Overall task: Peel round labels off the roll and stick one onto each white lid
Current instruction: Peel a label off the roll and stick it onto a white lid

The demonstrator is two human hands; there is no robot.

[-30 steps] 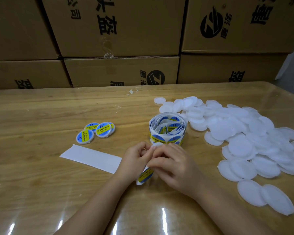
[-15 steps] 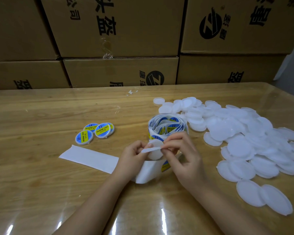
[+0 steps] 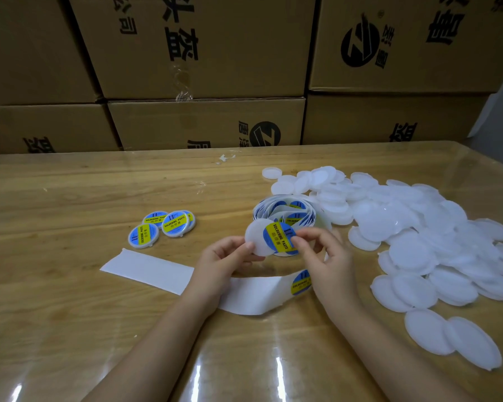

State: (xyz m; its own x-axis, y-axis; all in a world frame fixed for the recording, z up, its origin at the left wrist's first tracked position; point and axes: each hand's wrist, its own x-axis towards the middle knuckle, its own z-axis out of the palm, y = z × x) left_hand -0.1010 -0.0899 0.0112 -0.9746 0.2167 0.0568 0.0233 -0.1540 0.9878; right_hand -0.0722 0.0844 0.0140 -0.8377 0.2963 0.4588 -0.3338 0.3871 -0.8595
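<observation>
Grips a translucent white lid (image 3: pixel 256 237) by its near left rim in the left hand (image 3: pixel 224 259), thumb and curled fingers pinching it, its face tilted up toward the camera, raised just above the middle of the tabletop (image 3: pixel 70 314). Pinches a round label (image 3: pixel 279 237) in the right hand (image 3: pixel 328 256): blue with a yellow band reading SOLDERING PASTE, thumb and forefinger closed on its right edge, the other fingers loosely curled. Overlaps the lid's right half with the label; cannot tell whether it is pressed down.

Just behind the hands, toward the far edge: the loosely wound roll of labels (image 3: pixel 285 211). Under both wrists, running out to the left: the white backing strip (image 3: pixel 151 269), one label on it beside the right wrist. Toward the left edge: three labelled lids (image 3: pixel 163 227), overlapping. Along the right edge: a wide pile of bare lids (image 3: pixel 418 233). Beyond the far edge: stacked cardboard boxes (image 3: pixel 215 53).
</observation>
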